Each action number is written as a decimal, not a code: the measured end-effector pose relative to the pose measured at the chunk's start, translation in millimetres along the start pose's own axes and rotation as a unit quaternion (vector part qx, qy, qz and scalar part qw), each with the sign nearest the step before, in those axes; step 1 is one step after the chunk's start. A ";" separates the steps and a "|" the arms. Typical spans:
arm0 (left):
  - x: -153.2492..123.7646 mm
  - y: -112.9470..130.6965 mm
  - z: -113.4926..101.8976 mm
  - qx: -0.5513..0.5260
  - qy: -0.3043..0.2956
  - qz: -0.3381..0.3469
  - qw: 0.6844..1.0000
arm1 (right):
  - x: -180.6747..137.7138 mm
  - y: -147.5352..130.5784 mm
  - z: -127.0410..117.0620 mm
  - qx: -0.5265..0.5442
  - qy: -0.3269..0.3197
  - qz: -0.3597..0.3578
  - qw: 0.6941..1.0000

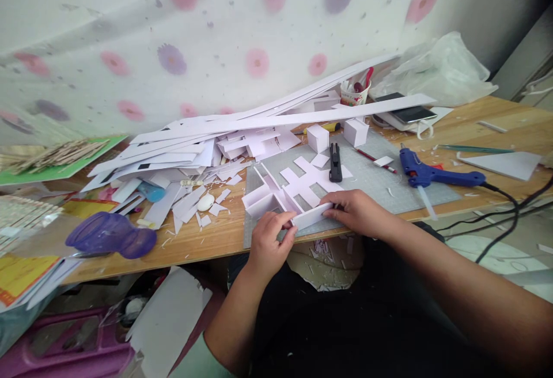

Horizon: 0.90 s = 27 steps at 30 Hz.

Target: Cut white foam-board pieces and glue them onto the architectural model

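Observation:
A narrow white foam board strip (311, 216) stands on edge near the front of the grey cutting mat (367, 193). My left hand (272, 242) pinches its left end, beside a small box-like corner of white walls (264, 202). At the strip's right end, my right hand (356, 211) grips it between thumb and fingers. Behind the strip lies a flat white cut-out board (298, 177) with rectangular notches, seemingly joined to the walls. A black utility knife (335, 162) rests just beyond it. Two white foam board boxes (318, 138) sit at the mat's far edge.
On the right lie a blue glue gun (436, 172) with its cable, a red pencil (375, 160) and a phone (406, 107). Long white strips (276, 118) and scraps are heaped behind and left. A purple hourglass-shaped container (110, 235) lies near the left front edge.

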<state>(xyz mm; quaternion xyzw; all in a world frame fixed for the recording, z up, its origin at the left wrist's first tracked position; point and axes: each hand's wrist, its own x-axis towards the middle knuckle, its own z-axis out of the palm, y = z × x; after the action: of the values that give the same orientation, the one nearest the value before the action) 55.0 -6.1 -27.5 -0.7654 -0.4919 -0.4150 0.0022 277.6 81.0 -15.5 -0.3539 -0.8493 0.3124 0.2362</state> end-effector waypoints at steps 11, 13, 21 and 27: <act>7.6 -1.6 -1.6 -0.026 -0.068 -0.052 0.996 | -1.6 2.1 5.0 0.041 0.030 0.001 0.999; 8.4 -2.1 -2.1 -0.035 -0.073 -0.061 0.995 | -1.5 2.4 5.5 0.049 0.027 -0.004 0.998; 9.7 -4.5 -3.2 -0.061 -0.072 -0.059 0.994 | -0.4 2.3 6.2 0.051 0.019 -0.003 0.999; 8.7 -3.3 3.1 -0.050 -0.042 -0.064 0.996 | -0.5 1.4 8.3 0.041 0.019 -0.001 0.999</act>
<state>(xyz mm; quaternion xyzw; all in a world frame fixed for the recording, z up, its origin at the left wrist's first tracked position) 55.9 3.4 -25.3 -0.7478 -0.5185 -0.4062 -0.0835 273.3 78.3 -22.3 -0.3492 -0.8315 0.3397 0.2670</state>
